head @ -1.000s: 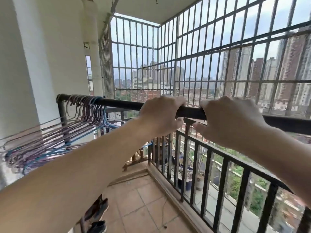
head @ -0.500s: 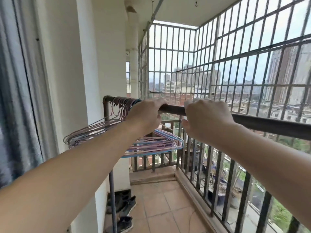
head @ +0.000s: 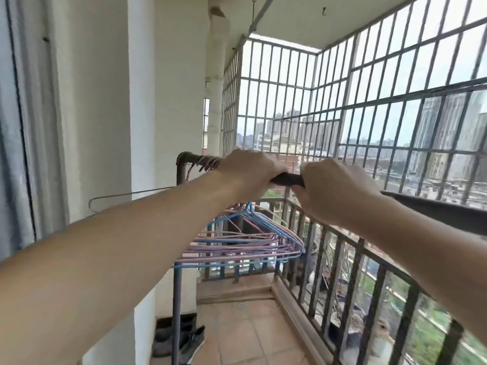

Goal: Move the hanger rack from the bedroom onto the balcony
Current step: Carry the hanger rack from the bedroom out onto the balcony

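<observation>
Hanger rack (head: 287, 178) above tiled balcony floor (head: 245, 335).

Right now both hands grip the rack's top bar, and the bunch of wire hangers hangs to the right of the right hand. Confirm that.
Not quite. Both the left hand and the right hand do grip the top bar, but the head view shows the wire hangers hanging at the bar's left end, left of the left hand.

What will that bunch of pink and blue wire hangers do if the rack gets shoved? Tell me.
The bunch of pink and blue wire hangers will probably swing: it hangs loose by its hooks from the dark metal rack bar. The hangers look thin, so likely light and rattly. They may slide along the bar between the left hand and the corner.
</observation>
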Motion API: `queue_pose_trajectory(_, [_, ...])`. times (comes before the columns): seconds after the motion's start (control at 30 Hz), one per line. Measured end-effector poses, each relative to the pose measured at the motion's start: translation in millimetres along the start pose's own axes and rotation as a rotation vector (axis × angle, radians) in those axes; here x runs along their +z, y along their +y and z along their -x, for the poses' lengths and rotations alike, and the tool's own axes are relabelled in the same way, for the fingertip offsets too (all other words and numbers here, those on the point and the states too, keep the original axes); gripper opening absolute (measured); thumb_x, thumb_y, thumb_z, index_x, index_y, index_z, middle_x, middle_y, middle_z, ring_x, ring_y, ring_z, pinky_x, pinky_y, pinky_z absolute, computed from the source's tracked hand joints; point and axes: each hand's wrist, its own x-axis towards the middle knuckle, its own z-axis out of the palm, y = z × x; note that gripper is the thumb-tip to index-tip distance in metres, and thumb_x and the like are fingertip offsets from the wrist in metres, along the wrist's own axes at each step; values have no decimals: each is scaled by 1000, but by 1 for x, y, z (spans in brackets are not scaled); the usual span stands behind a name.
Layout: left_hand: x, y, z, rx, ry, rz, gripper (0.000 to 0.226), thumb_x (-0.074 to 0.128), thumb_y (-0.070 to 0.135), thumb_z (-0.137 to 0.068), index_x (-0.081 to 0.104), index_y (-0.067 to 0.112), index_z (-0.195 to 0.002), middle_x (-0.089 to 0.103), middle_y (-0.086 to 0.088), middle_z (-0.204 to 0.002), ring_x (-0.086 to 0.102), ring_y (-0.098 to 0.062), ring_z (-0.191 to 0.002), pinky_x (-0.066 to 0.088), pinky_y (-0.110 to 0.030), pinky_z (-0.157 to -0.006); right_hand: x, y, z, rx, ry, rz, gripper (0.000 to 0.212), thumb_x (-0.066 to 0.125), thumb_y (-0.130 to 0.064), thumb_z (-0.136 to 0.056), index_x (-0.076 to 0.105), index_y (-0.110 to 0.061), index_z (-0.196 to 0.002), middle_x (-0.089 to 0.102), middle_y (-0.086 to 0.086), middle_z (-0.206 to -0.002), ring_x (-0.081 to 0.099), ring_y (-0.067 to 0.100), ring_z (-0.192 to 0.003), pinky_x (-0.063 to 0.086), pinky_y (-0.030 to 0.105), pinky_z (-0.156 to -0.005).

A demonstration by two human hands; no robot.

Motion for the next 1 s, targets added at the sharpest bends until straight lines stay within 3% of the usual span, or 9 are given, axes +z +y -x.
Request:
queue_pose_trajectory(0.13, [28, 2, -35, 23, 8, 8, 19, 54, 21, -96, 64, 27, -111, 66, 6, -88, 60, -17, -70, 46, -30, -61, 20, 25, -17, 74, -18, 17, 23, 44, -34, -97, 56, -15, -93, 56, -2, -66, 58, 13, -52, 55, 29, -48])
queue_pose_trajectory(0.23, [45, 1, -60, 36, -1, 48, 17, 54, 22, -95, 65, 28, -107, 66, 5, -85, 62, -19, -74, 53, -37, -74, 31, 38, -28, 109, -16, 35, 22, 46, -36, -96, 56, -17, -97, 56, -3, -65, 58, 12, -52, 55, 29, -50])
queue_pose_trajectory(0.37, [74, -1, -87, 69, 37, 50, 15, 56, 25, -95, 66, 29, -106, 69, 6, -85, 63, -19, -77, 48, -42, -90, 49, 52, -41, 124, -1, 77, 22, 46, -35, -96, 56, -16, -99, 55, -4, -65, 56, 11, -52, 52, 27, -49])
queue_pose_trajectory(0.53, [108, 8, -119, 98, 68, 81, 17, 57, 25, -96, 66, 29, -110, 69, 6, -83, 61, -17, -74, 47, -35, -87, 75, 80, -58, 166, -19, 108, 22, 47, -36, -96, 57, -16, -99, 54, -3, -66, 58, 15, -59, 54, 29, -55])
queue_pose_trajectory(0.63, [122, 23, -144, 100, 46, 147, 22, 57, 19, -95, 65, 30, -113, 70, 6, -82, 63, -17, -70, 52, -37, -83, 84, 109, -62, 194, -21, 119, 22, 49, -36, -95, 58, -16, -95, 55, -2, -66, 56, 15, -56, 48, 27, -48])
queue_pose_trajectory(0.73, [134, 35, -171, 133, 56, 114, 20, 57, 20, -95, 65, 28, -112, 70, 6, -84, 64, -18, -72, 45, -39, -93, 94, 133, -67, 220, -27, 142, 20, 48, -34, -96, 57, -16, -95, 55, -2, -68, 56, 14, -56, 43, 25, -45])
queue_pose_trajectory(0.83, [151, 37, -189, 161, 74, 126, 18, 57, 22, -96, 66, 27, -111, 70, 6, -83, 64, -16, -70, 48, -36, -88, 106, 147, -75, 231, -19, 180, 21, 47, -35, -96, 55, -16, -95, 52, -2, -66, 52, 13, -54, 38, 24, -42])
queue_pose_trajectory(1.0, [187, 23, -208, 214, 134, 218, 19, 57, 26, -95, 68, 24, -112, 73, 4, -86, 67, -17, -68, 52, -30, -81, 131, 153, -97, 235, -18, 201, 22, 44, -33, -97, 57, -15, -97, 54, -3, -67, 54, 13, -54, 47, 26, -48])
